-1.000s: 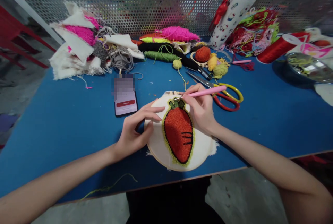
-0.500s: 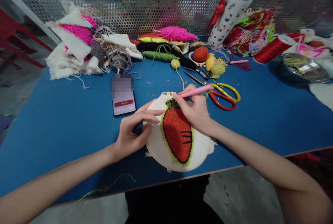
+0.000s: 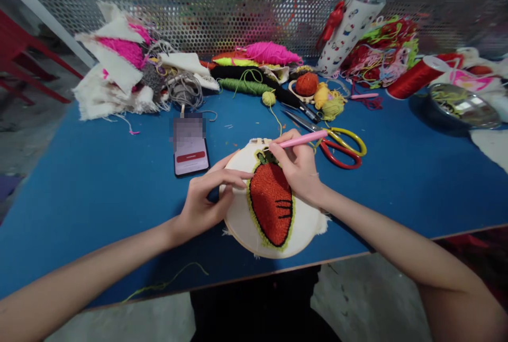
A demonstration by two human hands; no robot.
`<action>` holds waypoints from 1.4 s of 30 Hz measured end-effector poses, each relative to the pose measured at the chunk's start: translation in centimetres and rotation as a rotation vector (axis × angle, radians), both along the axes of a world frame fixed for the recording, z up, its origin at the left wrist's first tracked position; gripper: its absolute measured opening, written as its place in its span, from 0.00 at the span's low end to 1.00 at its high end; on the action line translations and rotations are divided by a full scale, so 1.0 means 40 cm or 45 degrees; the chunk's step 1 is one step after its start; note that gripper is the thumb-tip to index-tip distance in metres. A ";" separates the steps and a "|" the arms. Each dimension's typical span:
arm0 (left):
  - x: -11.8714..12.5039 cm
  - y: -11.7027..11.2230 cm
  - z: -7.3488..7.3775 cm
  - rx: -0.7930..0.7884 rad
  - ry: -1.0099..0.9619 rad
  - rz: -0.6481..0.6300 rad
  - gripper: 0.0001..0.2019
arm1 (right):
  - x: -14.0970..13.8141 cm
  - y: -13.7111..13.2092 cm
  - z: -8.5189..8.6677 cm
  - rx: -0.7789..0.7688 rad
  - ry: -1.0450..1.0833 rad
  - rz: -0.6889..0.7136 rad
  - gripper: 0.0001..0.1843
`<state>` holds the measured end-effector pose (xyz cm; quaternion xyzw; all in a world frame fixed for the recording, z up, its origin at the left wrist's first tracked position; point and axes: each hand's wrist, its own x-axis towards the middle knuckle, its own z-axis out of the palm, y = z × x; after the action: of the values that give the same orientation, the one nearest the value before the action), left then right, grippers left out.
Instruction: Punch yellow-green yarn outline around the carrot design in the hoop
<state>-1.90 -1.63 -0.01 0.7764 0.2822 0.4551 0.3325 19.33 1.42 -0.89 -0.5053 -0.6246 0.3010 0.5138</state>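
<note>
A round embroidery hoop (image 3: 238, 220) with white cloth lies on the blue table (image 3: 99, 183) near its front edge. An orange carrot (image 3: 272, 201) with a green top and yellow-green outline is stitched on it. My left hand (image 3: 206, 199) grips the hoop's left rim, thumb under, fingers on the cloth. My right hand (image 3: 299, 167) is closed on a pink punch needle (image 3: 305, 140), its tip at the carrot's green top. A yellow-green thread runs from the needle to a small yarn ball (image 3: 270, 98).
A phone (image 3: 191, 154) lies left of the hoop. Scissors (image 3: 341, 146) with red and yellow handles lie right of my right hand. Yarn skeins (image 3: 257, 61), cloth scraps (image 3: 115, 66), a red spool (image 3: 416, 74) and a metal bowl (image 3: 464, 104) line the back before a perforated panel.
My right hand moved the needle tip slightly along the carrot's green top, down toward the cloth and back up. The left hand kept its grip; the hoop barely shifted.
</note>
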 end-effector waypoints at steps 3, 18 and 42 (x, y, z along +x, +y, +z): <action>0.000 0.001 -0.002 -0.017 -0.019 -0.001 0.11 | 0.004 -0.001 -0.006 0.030 0.045 -0.021 0.08; -0.004 -0.002 -0.006 -0.023 -0.032 0.007 0.11 | 0.003 0.004 -0.012 0.116 0.052 -0.045 0.07; 0.000 0.000 -0.001 -0.008 -0.021 -0.006 0.11 | -0.002 0.018 -0.019 -0.035 0.415 -0.030 0.10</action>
<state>-1.89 -1.62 -0.03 0.7721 0.2790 0.4599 0.3384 19.26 2.14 -1.63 -0.4640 -0.5230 0.3814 0.6047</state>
